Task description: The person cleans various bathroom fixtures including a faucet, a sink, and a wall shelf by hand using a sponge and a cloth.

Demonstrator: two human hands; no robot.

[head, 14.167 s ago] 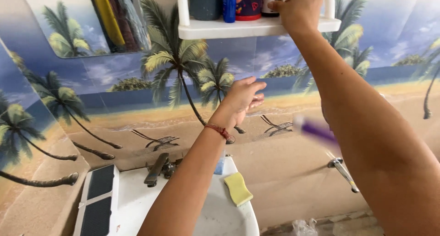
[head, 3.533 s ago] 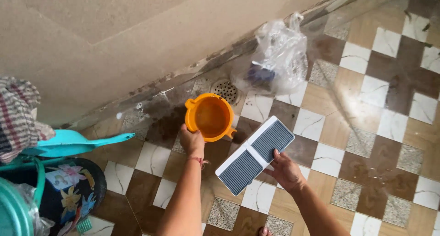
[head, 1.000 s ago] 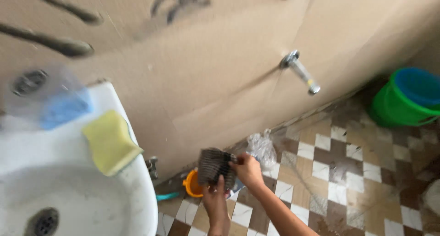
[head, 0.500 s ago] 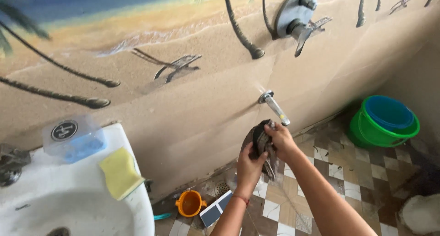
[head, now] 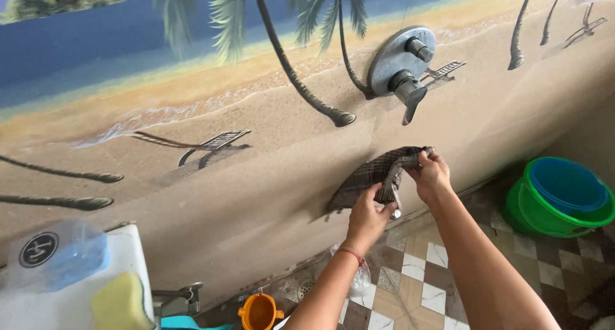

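The checked cloth (head: 375, 173), dark and plaid, hangs stretched between both hands in front of the beach-scene wall, just below the round metal mixer valve (head: 400, 64) and draped over the spot where a wall spout shows only as a small metal tip (head: 397, 213) under the fabric.

Far left, a clear plastic box with a blue block inside (head: 57, 256) and a yellow sponge (head: 118, 302) sit on the white basin's rim (head: 138, 247), within easy reach of the basin, probably kept there for washing. Below them a small orange pot (head: 259, 312) stands on the floor near the wall.

The left hand (head: 368, 216) rises from the bottom of the view, forearm angled up and to the right, a red thread band at the wrist. Its grip is clenched on the cloth's lower edge, thumb over the fabric, seemingly to keep the cloth taut around the spout.

The right hand (head: 430, 176) comes in from the lower right, arm long and nearly straight, wrist bent toward the wall. Its fingers pinch the cloth's upper corner, holding that end high so the fabric spreads out into a fan.

Far right, a green bucket (head: 535, 211) with a blue tub nested inside (head: 570, 186) rests on the chequered tile floor (head: 435, 285), well apart from the hands.
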